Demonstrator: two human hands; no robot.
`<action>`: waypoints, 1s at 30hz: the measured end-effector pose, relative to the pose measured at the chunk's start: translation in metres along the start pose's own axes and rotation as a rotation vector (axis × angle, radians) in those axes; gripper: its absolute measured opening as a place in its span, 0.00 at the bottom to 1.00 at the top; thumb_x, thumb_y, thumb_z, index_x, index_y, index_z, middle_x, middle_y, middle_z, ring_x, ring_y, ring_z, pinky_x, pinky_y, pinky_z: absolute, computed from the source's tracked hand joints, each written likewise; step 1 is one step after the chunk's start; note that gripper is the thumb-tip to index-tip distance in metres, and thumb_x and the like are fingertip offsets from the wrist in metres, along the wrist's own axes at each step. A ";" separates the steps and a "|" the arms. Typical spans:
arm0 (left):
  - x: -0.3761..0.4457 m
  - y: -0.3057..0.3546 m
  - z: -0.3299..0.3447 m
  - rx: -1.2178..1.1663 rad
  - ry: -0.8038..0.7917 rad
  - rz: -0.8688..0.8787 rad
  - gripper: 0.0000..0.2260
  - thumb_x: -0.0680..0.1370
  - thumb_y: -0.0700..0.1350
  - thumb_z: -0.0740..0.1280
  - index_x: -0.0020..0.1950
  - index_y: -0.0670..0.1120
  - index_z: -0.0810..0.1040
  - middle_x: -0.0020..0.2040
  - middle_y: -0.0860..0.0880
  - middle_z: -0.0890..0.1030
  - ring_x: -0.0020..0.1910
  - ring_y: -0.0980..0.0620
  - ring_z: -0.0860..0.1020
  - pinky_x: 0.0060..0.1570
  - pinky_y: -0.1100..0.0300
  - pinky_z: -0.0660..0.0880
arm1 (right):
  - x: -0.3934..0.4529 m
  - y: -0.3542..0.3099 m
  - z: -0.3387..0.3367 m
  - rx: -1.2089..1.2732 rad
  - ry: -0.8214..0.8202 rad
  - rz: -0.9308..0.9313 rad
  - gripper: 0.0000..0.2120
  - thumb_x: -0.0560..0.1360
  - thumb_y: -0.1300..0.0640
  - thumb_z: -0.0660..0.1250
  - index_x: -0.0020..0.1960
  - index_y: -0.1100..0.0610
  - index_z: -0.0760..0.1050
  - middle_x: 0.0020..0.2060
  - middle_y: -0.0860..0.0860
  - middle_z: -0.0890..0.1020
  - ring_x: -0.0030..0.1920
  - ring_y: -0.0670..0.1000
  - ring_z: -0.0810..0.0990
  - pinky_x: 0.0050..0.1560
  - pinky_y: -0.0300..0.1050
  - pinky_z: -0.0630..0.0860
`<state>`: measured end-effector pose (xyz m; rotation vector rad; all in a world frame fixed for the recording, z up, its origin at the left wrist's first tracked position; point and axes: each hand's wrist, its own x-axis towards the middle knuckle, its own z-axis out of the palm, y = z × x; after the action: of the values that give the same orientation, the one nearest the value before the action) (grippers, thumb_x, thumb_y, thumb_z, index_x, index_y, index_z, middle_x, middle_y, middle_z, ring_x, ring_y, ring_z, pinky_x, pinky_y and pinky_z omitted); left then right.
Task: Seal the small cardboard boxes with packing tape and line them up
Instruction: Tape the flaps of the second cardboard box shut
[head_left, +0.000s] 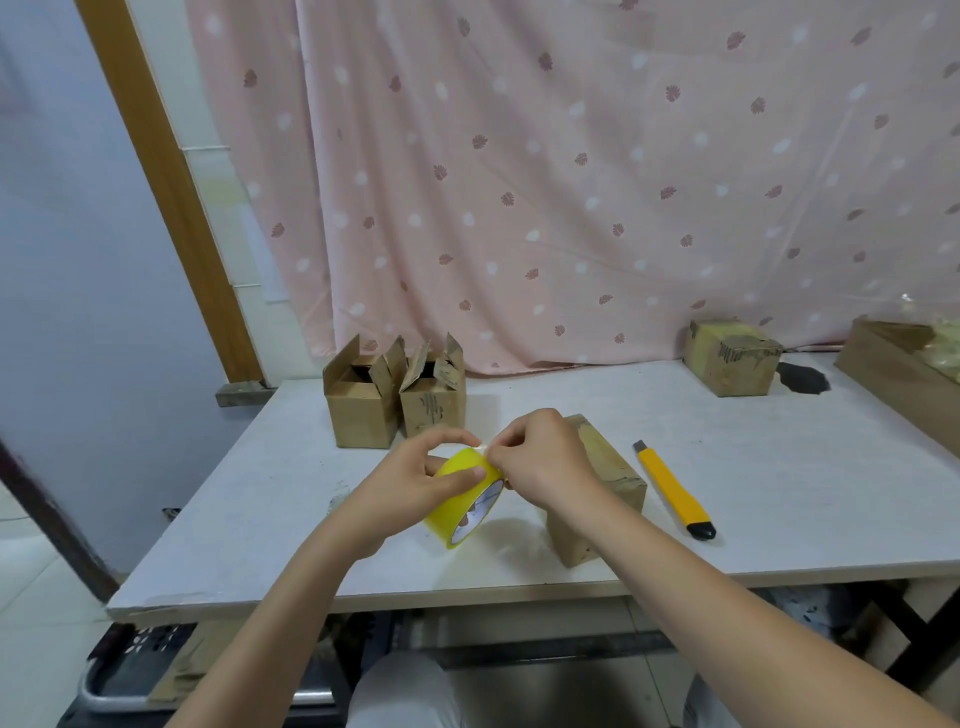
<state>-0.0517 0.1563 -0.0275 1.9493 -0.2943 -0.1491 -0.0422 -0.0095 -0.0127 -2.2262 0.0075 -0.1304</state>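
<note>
Now, from the head view, my left hand (415, 475) grips the tape (464, 501) while my right hand (540, 454) pinches its loose end; the box (602, 483) lies under my right wrist. A weak pinch (thin film) could let the end snap back.

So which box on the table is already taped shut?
Find the pink curtain behind the white table. At the table's far right, beside a dark stain, sits one lone box. Its top is closed, unlike the two open boxes far left.
</note>
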 end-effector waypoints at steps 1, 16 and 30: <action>-0.002 -0.001 -0.001 -0.011 0.001 -0.004 0.12 0.78 0.49 0.72 0.60 0.56 0.77 0.42 0.46 0.86 0.42 0.51 0.83 0.48 0.54 0.75 | 0.001 -0.001 0.003 -0.006 -0.001 -0.006 0.08 0.70 0.62 0.65 0.41 0.62 0.83 0.38 0.57 0.84 0.35 0.55 0.78 0.36 0.45 0.76; 0.001 -0.013 -0.015 -0.001 0.204 -0.142 0.10 0.79 0.50 0.71 0.59 0.51 0.78 0.41 0.46 0.86 0.38 0.52 0.84 0.37 0.62 0.78 | -0.003 -0.011 0.034 -0.016 0.088 -0.235 0.07 0.75 0.59 0.68 0.40 0.52 0.83 0.37 0.45 0.83 0.40 0.46 0.80 0.42 0.42 0.76; 0.009 -0.018 -0.014 -0.696 0.160 -0.312 0.16 0.82 0.38 0.64 0.65 0.29 0.74 0.42 0.39 0.84 0.37 0.46 0.83 0.41 0.52 0.83 | -0.007 0.018 0.058 -0.514 0.248 -0.685 0.06 0.68 0.57 0.77 0.44 0.57 0.85 0.44 0.50 0.83 0.45 0.54 0.81 0.47 0.44 0.78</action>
<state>-0.0375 0.1733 -0.0380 1.2908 0.1607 -0.2580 -0.0432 0.0255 -0.0628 -2.6132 -0.6538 -0.8585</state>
